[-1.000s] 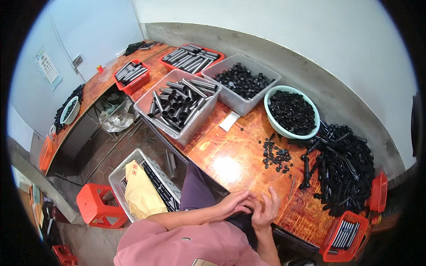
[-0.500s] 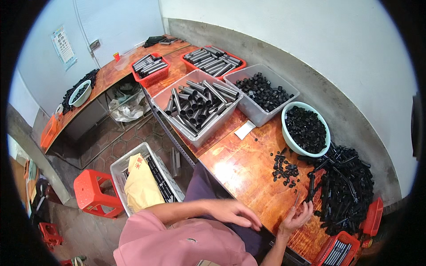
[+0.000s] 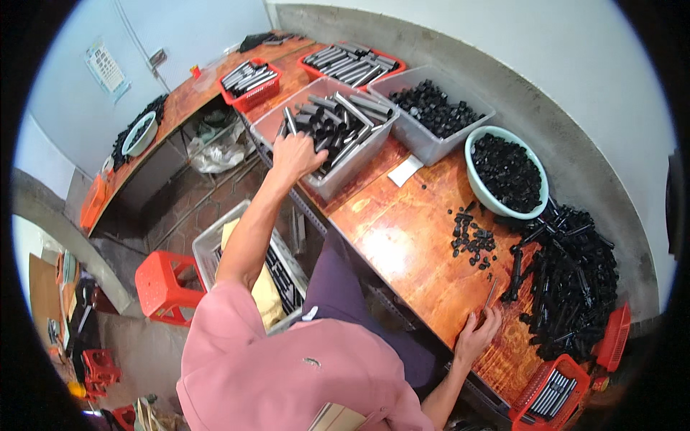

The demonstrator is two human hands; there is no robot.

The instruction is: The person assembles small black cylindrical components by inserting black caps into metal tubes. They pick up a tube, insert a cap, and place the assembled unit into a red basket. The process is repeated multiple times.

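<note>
Hands have separated since a second ago, when both worked together at the near edge. Left hand now reaches into the grey bin of black tubes, fingers closing on one. Right hand rests on the wooden surface, pinching a thin rod. A fresh tube is being fetched.

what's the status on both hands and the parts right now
Left hand reaching into grey plastic bin, on black metal tubes. Right hand at wooden bench edge, holding thin metal rod. Nothing blocking.
</note>
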